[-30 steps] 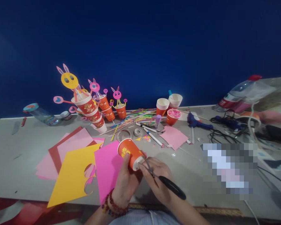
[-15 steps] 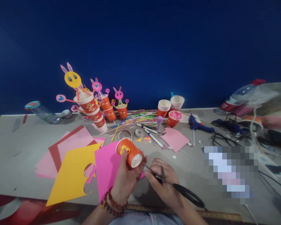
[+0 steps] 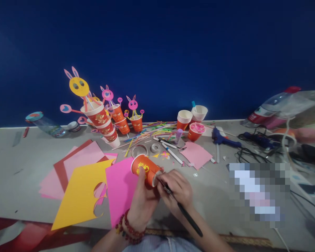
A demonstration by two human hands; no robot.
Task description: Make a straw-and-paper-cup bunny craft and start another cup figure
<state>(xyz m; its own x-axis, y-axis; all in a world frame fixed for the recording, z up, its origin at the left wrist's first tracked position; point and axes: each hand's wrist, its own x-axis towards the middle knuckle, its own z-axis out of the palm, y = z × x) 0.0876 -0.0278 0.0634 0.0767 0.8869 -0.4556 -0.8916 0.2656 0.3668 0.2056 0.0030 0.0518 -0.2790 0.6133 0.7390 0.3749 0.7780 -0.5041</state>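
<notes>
The tips of the scissors (image 3: 189, 217) are hard to make out, half covered by the right grip (image 3: 177, 190); whether they pierce the base of the cup (image 3: 145, 168) I cannot tell. A pixelated block (image 3: 257, 192) masks part of the bench (image 3: 212, 196) at lower right. The cup lies tilted at lower centre, inside the left grip (image 3: 144, 199), which curls around it, far fingers mostly hidden. The right grip is closed on the scissors, just beside the base.
</notes>
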